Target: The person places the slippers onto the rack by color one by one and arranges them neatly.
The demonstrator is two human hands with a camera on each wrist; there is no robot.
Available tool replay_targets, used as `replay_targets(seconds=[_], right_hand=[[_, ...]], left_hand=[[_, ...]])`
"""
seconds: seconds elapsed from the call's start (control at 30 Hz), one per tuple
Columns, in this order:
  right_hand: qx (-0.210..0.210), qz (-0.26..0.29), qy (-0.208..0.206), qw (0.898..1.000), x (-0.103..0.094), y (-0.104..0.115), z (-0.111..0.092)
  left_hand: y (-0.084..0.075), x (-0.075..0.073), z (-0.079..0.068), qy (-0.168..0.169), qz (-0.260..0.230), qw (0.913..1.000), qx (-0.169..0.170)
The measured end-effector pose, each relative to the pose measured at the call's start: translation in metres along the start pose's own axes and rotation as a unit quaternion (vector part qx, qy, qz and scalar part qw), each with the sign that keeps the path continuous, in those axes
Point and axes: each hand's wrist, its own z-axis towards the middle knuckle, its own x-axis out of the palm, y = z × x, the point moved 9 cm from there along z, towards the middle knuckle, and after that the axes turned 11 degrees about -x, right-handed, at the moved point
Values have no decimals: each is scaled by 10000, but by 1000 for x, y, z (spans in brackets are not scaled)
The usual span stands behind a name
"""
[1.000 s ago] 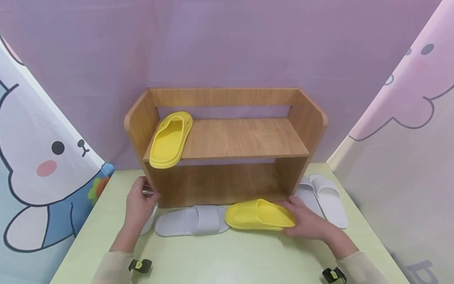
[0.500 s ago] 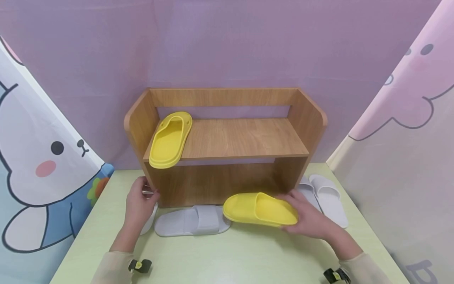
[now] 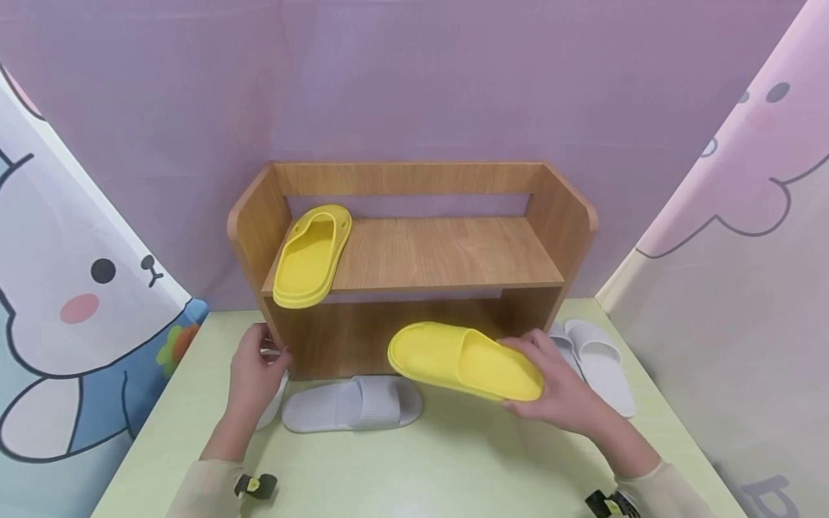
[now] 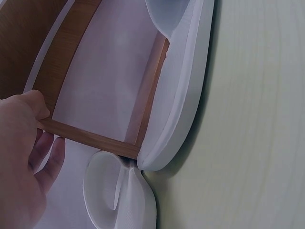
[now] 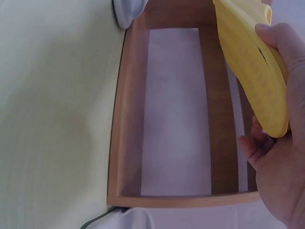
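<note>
My right hand (image 3: 550, 385) grips a yellow slipper (image 3: 427, 352) by its heel end, raised above the table in front of the lower compartment. Its toe points left, and the right wrist view shows the sole of the slipper (image 5: 259, 76). With thumb and fingers, my left hand (image 3: 255, 370) pinches the front edge of the left side panel of a wooden shoe rack (image 3: 414, 280). The other yellow slipper (image 3: 309, 259) lies at the left end of the upper shelf. A grey slipper (image 3: 324, 406) lies sideways on the table before the rack.
Right of the rack, a white slipper (image 3: 602, 367) lies beside a grey one (image 3: 563, 345) partly hidden by my hand. At the left, a white slipper (image 4: 119, 191) shows beyond my left wrist. The pale table (image 3: 414, 475) meets printed curtains on both sides.
The yellow slipper in my right hand has risen off the table and shifted slightly left, its toe tilting upward. The grey slipper's heel is now uncovered. My left hand stays on the rack.
</note>
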Motion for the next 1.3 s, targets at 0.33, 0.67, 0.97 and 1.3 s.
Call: replay_targets(seconds=[0.33,0.67,0.97,1.3], right_hand=[[-42,-155,-300,9994,-8,16,17],[-66,-313,-575,9978,-15,30,32],[-187,-330,-521,9979,-15,41,40],[-377,-240,-675,9967,-19,49,48]], left_hand=[[0,0,0,-32,-25,10000,44],[1,0,0,-79,35,10000,39],[-1,0,-1,-108,82,9999,101],[0,0,-1,-126,111,9998,102]])
